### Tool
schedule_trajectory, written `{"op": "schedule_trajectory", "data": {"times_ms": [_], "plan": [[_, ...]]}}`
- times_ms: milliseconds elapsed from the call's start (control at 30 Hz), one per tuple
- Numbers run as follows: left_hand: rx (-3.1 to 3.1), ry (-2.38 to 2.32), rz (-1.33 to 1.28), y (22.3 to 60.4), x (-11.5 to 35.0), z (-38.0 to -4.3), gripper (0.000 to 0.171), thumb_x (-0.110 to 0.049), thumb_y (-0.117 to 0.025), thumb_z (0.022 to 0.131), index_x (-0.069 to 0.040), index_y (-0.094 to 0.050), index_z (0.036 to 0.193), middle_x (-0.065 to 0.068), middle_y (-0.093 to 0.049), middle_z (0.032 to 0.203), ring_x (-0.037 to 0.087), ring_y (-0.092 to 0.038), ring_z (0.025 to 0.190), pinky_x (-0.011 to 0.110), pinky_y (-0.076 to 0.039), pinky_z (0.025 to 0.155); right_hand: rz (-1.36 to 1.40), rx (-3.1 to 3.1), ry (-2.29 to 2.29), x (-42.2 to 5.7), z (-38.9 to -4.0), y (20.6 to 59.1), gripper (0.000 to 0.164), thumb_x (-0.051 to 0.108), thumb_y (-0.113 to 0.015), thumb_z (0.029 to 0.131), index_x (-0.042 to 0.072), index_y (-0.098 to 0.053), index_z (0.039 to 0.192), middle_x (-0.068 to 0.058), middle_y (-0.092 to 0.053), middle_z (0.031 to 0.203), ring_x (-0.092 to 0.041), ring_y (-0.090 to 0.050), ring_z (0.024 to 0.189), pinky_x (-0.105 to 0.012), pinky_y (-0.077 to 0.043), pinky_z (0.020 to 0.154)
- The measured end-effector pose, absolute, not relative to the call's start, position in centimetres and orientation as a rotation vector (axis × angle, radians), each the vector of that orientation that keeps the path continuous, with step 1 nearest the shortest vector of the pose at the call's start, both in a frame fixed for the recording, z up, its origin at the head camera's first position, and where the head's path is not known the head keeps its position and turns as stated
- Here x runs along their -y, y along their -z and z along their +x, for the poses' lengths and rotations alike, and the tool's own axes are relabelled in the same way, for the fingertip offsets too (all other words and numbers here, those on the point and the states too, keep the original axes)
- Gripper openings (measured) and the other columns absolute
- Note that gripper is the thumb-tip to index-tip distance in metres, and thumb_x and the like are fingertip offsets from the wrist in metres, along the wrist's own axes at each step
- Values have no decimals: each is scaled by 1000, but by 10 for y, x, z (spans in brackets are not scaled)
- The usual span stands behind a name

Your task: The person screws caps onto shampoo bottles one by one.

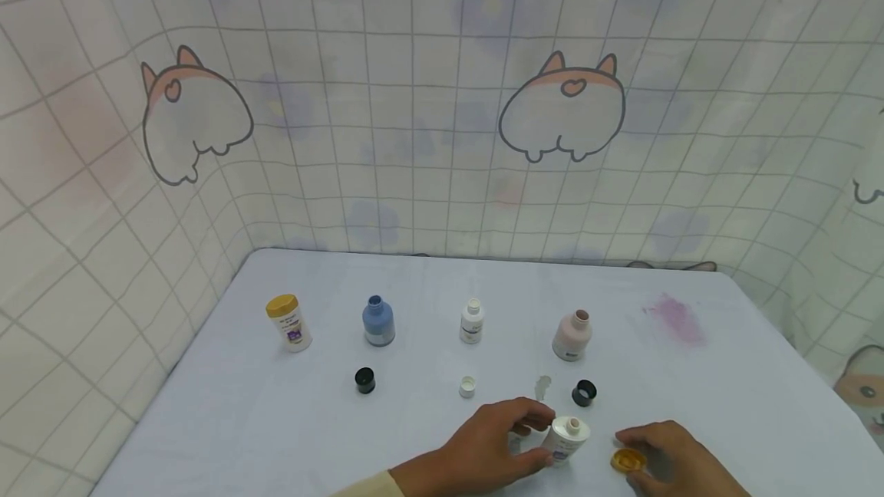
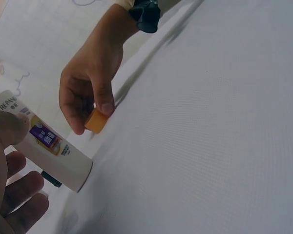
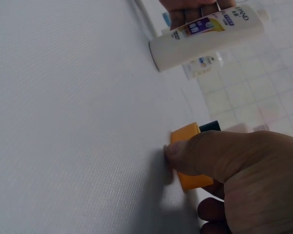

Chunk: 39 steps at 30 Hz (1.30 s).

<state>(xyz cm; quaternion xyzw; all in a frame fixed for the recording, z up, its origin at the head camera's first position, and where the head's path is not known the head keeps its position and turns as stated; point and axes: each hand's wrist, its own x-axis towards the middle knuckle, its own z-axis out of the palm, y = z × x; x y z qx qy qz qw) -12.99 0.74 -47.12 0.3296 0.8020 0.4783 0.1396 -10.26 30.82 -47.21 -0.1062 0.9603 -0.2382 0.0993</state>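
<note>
A white, uncapped bottle [image 1: 565, 443] with a purple and yellow label [image 2: 45, 135] stands near the front of the table. My left hand [image 1: 486, 443] holds it around its upper body, thumb on one side and fingers on the other. To its right, my right hand [image 1: 680, 462] pinches an orange-yellow cap [image 1: 628, 461] between thumb and fingers. In the head view the cap's hollow inside faces up. The right wrist view shows my thumb pressed on the side of the cap [image 3: 188, 134], close over the white cloth.
Behind stand a white bottle with yellow lid [image 1: 290, 324], an open blue bottle [image 1: 378, 324], a small open white bottle [image 1: 472, 323] and an open pink bottle [image 1: 572, 337]. Before them lie a black cap [image 1: 364, 380], a white cap [image 1: 466, 386] and another black cap [image 1: 584, 393].
</note>
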Motion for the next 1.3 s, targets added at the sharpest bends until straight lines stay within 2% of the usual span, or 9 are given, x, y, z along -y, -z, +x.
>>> {"op": "schedule_trajectory", "data": {"times_ms": [100,300,400,700,967,1300], "plan": [[-2310,-1395,945,471,-8,-130,41,-41,-63,88,-27,-51,125,-18,-55,118,-2,-55,103,17,-48,86,-310,-2850,702,-307,-103,472,39,42,-79,71,30,-63,105,18,-54,101,-4,-51,93,-32,-51,84],[-2303,-1414,982,472,-12,-130,37,-36,-63,89,-27,-52,123,-19,-56,116,-4,-55,102,16,-48,85,-142,-2827,727,-300,-106,471,37,31,-83,68,28,-64,99,13,-55,97,-9,-51,92,-41,-50,88],[-2311,-1415,998,472,-13,-130,35,-34,-63,89,-25,-53,122,-19,-57,114,-5,-54,100,15,-48,84,-112,-2827,737,-297,-107,470,38,27,-83,69,26,-64,102,10,-57,100,-11,-53,94,-44,-49,90],[-2303,-1395,1002,474,-17,-131,39,-34,-64,89,-25,-51,124,-19,-56,117,-6,-54,101,15,-48,84,-100,-2871,773,-292,-106,466,42,32,-81,71,25,-62,108,8,-57,109,-17,-55,100,-48,-49,88],[-2330,-1378,1023,477,-21,-131,40,-33,-65,88,-25,-51,125,-19,-55,118,-5,-54,101,14,-48,83,-178,-2956,777,-287,-104,461,39,29,-81,72,26,-63,106,14,-58,104,-10,-54,91,-35,-52,82],[-2371,-1391,1052,480,-22,-131,37,-29,-67,88,-24,-53,121,-19,-57,114,-7,-55,97,11,-47,79,-262,-3019,813,-285,-102,457,39,33,-80,73,27,-63,107,18,-57,101,-6,-51,84,-24,-51,72]]}}
